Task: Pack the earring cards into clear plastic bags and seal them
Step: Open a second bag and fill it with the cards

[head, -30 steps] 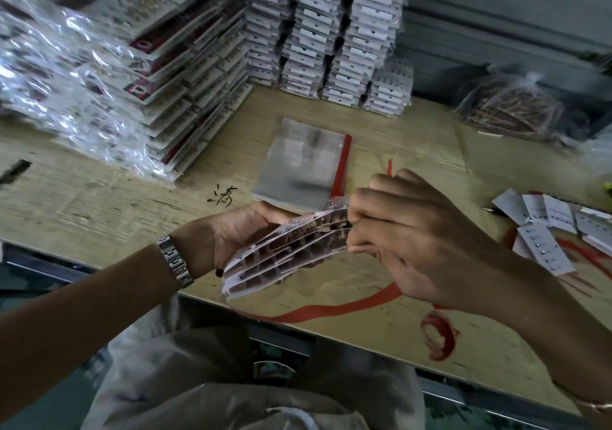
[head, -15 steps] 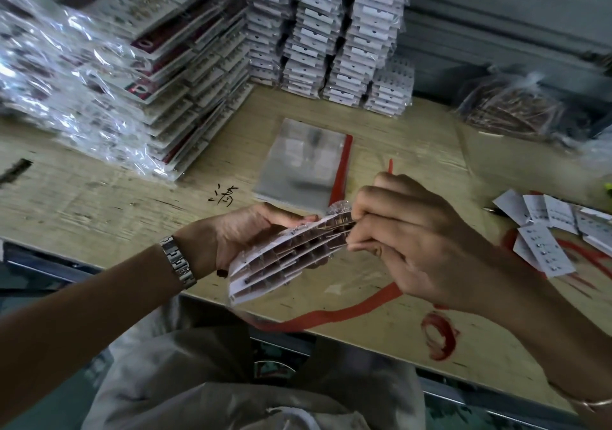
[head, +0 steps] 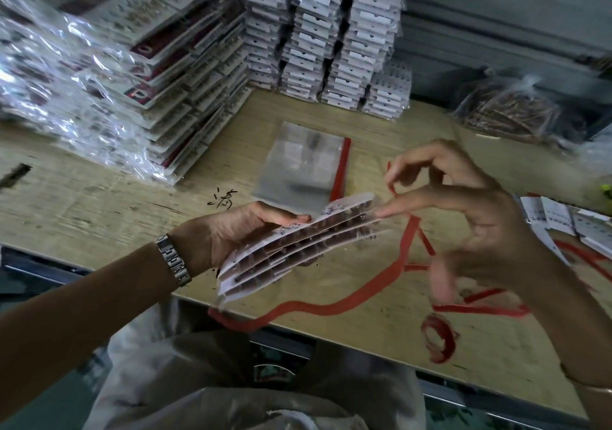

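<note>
Nearest, at the worktop [head: 99, 204] edge below both hands, discarded red strips [head: 331, 303] were seen lying in loose curls. Just above them, a fanned stack of earring cards [head: 298, 247], already slipped into a clear plastic bag [head: 351, 204], was held off the worktop. It was cradled from beneath by the left hand [head: 238, 234], whose fingers [head: 281, 217] were curled round the far edge. The pack was judged light and fairly stiff in the card, yet slippery in its film and prone to fanning apart. It would be best gripped across its middle from below, clear of the studded faces. At its open end, the right hand [head: 480, 227] was held with fingers [head: 414, 202] spread. One long finger was laid against the bag mouth, while a thin red strip [head: 391, 181] appeared to be pinched at the upper fingertips. Blur kept the exact pinch from being made out. Beyond the left fingers a pile of empty bags [head: 298, 168] was lying, and loose cards [head: 556, 214] were scattered beside the right wrist. Farthest off, sealed packs [head: 149, 65] and white card stacks [head: 331, 48] were piled.
</note>
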### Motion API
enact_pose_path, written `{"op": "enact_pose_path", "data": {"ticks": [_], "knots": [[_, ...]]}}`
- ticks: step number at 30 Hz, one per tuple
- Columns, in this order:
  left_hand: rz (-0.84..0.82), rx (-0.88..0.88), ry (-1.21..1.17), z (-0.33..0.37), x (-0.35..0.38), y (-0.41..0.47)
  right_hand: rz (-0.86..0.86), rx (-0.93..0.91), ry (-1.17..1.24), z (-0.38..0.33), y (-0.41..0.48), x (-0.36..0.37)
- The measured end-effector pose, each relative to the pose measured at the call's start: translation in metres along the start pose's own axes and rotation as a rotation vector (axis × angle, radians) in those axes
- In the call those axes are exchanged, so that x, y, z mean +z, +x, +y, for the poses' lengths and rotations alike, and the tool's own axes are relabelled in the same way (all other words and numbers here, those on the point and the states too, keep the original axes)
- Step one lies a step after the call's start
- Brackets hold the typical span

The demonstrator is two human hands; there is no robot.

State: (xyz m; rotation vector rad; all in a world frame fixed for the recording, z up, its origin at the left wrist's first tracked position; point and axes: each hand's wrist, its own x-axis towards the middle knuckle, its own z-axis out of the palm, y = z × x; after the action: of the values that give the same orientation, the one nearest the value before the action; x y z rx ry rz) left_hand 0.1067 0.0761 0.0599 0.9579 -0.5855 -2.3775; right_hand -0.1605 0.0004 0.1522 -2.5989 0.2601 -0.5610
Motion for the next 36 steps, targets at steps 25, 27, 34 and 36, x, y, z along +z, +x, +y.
{"op": "enact_pose_path", "data": {"ticks": [25, 27, 34, 36], "knots": [[0.143, 0.442, 0.129, -0.008, -0.005, -0.012, 0.435, 0.307, 0.265, 0.02, -0.039, 0.037], [0.312, 0.525, 0.138, -0.023, -0.014, -0.003, 0.47, 0.349, 0.311, 0.021, -0.047, 0.047], [0.596, 0.911, 0.989, -0.073, -0.027, -0.004, 0.475, 0.371, 0.362, 0.03, -0.064, 0.08], [0.544, 0.891, 0.866, -0.074, -0.022, 0.002, 0.464, 0.404, 0.463, 0.034, -0.07, 0.088]]}}
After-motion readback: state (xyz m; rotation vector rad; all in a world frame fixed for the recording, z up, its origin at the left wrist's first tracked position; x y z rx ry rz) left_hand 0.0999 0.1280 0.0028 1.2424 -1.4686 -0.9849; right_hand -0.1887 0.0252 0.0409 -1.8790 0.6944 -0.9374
